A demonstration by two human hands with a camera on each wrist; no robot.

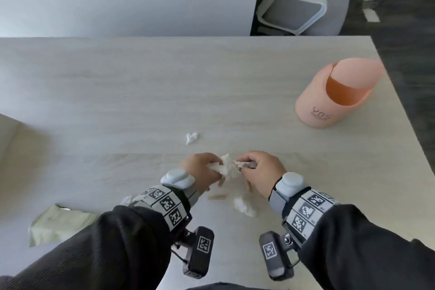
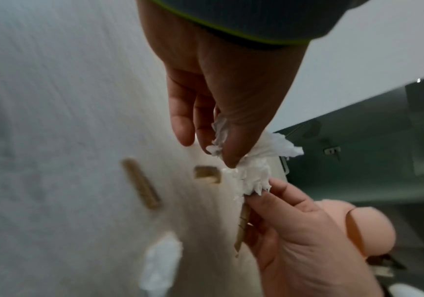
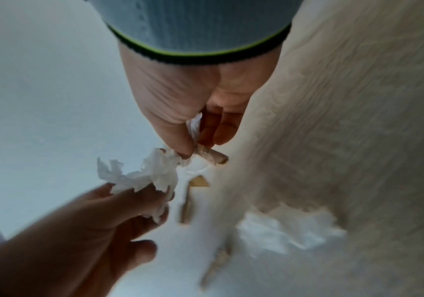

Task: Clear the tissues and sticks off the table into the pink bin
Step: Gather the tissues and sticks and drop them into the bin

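Pinching one crumpled tissue (image 1: 226, 167) between left hand (image 1: 200, 172) and right hand (image 1: 261, 172), right also gripping stick (image 2: 242, 225). Pink bin (image 1: 339, 94) far right, nearer right hand. Loose sticks, tissues just below hands.

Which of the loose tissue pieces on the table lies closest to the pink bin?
The small tissue scrap beyond both hands; the others lie nearer the person.
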